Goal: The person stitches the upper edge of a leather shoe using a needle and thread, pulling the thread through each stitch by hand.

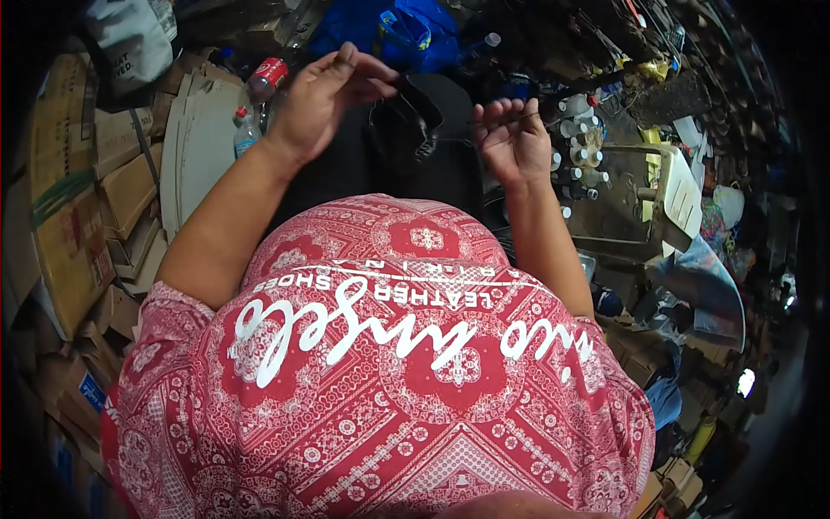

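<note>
Nearest us, the red patterned shirt (372, 381) fills the low foreground; the forearms reach past it on either side. Beyond its edge, a black piece (399, 143), shoe-like and laced or stitched at one end, rests over the dark lap between the hands. The left hand (318, 102) is half open, fingers loosely bent, tips beside the piece's upper end; we cannot tell whether they grip it. The right hand (516, 147) stands apart, palm up, fingers curled toward the thumb; any thread there is too fine to make out.

We judge this a mid-step of handwork on the piece, perhaps drawing something through; the next move calls for a steadying left and a free right.

Room: open air above the lap. Left limit, a pale board (201, 151) and bottle (246, 137); right, clustered small bottles (590, 138); farthest ahead, a blue bag (425, 35).
</note>
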